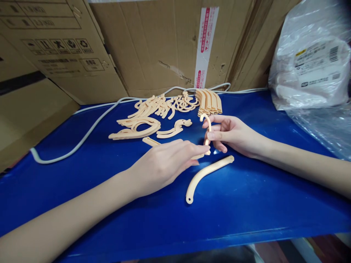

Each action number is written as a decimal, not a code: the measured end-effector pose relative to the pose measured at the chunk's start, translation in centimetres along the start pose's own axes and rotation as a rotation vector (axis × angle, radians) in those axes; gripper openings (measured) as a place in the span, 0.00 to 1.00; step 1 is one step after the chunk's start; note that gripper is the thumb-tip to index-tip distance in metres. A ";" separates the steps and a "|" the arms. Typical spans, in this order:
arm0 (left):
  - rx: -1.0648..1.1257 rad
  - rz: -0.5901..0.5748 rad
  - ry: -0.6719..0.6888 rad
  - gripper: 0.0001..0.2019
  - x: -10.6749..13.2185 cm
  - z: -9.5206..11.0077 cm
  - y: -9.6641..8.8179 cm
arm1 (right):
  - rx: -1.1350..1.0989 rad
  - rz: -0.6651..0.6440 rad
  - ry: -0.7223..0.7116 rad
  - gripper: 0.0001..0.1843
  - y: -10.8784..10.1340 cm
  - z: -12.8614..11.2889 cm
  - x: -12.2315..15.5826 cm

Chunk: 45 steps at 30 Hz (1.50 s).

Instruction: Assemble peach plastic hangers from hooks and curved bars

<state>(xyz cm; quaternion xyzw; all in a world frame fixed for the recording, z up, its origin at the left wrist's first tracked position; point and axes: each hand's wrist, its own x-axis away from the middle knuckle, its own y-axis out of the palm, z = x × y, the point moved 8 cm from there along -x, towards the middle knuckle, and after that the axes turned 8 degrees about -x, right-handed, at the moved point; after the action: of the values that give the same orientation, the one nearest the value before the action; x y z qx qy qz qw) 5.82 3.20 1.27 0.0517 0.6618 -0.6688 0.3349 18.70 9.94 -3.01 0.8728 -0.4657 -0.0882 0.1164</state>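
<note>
My right hand (233, 133) pinches an upright beige plastic hanger hook (210, 127) between thumb and fingers, its curved end on top. My left hand (164, 164) is closed around a beige hanger arm (150, 141); one end sticks out beyond the knuckles, and the middle is hidden by the hand. Its fingertips meet the hook's lower end, where the two parts come together. Whether they are joined is hidden. Just in front lies a loose curved hanger arm (201, 174) with a hole at its near end.
Behind my hands on the blue table (260, 204) lie a heap of hooks and small parts (156, 106), stacked arms (210, 102), folded hangers (134, 128) and a few loose pieces (175, 129). A white cable (93, 135), cardboard boxes (164, 44) and a plastic bag (312, 69) surround them.
</note>
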 end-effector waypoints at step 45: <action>0.278 -0.140 -0.583 0.09 0.5 -4.3 0.8 | 0.893 -0.112 -0.309 0.19 3.7 -2.0 2.3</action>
<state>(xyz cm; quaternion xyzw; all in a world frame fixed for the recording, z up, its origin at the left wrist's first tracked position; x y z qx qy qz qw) 4.24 7.00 -0.23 -0.1423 0.4423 -0.7606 0.4534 17.56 6.31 -0.13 0.8379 -0.4222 -0.0141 -0.3457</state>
